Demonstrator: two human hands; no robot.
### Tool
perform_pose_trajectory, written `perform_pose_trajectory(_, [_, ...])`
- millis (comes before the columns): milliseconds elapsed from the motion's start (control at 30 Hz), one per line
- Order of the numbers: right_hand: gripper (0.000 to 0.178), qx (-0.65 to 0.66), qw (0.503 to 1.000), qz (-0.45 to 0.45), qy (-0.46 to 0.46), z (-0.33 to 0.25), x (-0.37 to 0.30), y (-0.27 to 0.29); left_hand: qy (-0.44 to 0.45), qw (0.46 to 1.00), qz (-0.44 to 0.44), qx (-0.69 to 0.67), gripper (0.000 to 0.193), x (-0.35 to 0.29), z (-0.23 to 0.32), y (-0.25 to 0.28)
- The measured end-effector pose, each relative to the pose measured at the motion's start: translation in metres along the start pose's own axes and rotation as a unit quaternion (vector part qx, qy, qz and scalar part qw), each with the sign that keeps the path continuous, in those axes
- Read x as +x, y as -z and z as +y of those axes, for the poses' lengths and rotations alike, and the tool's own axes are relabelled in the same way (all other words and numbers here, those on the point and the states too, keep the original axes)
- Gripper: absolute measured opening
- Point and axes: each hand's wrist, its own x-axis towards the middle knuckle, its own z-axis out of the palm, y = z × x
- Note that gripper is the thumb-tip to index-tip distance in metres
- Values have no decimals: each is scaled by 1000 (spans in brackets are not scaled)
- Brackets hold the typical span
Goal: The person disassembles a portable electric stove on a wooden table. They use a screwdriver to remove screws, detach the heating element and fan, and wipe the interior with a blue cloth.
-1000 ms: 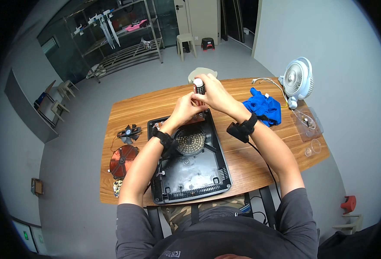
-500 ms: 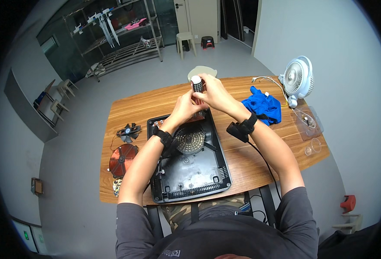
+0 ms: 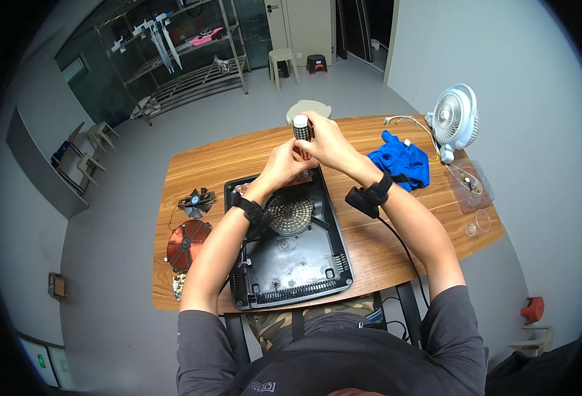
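My right hand (image 3: 328,146) is wrapped round the handle of a screwdriver (image 3: 302,129), which has a white cap, a black ridged grip and red lower down. It stands upright over the far end of an open black induction cooker housing (image 3: 287,264). My left hand (image 3: 281,166) is closed, its fingers pinched at the low part of the screwdriver; the tip is hidden behind both hands. Part of a brown circuit board (image 3: 241,188) shows in the housing beside my left wrist. A round vent grille (image 3: 291,214) lies nearer me in the housing floor.
Left of the housing lie a black cooling fan (image 3: 197,202), a copper coil disc (image 3: 188,245) and a small patterned piece (image 3: 179,286). To the right are a blue cloth (image 3: 400,163), a white desk fan (image 3: 453,120), a clear tray (image 3: 469,187) and a clear cup (image 3: 482,222).
Both hands stay at the same place over the housing's far end. The screwdriver appears turned slightly in my right hand's grip; otherwise little differs.
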Motion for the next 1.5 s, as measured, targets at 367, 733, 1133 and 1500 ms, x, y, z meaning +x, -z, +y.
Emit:
perform_pose_trajectory(367, [48, 60, 998, 2, -24, -20, 7, 18, -124, 986, -83, 79, 20, 3, -51, -7])
perform_pose_trajectory(733, [41, 33, 998, 56, 12, -42, 13, 15, -127, 978, -33, 164, 15, -17, -51, 21])
perform_pose_trajectory(1133, [40, 142, 985, -60, -81, -48, 12, 10, 119, 936, 64, 326, 10, -22, -192, 170])
perform_pose_trajectory(1500, [50, 30, 998, -23, -49, -27, 6, 20, 150, 925, -10, 349, 15, -13, -225, 145])
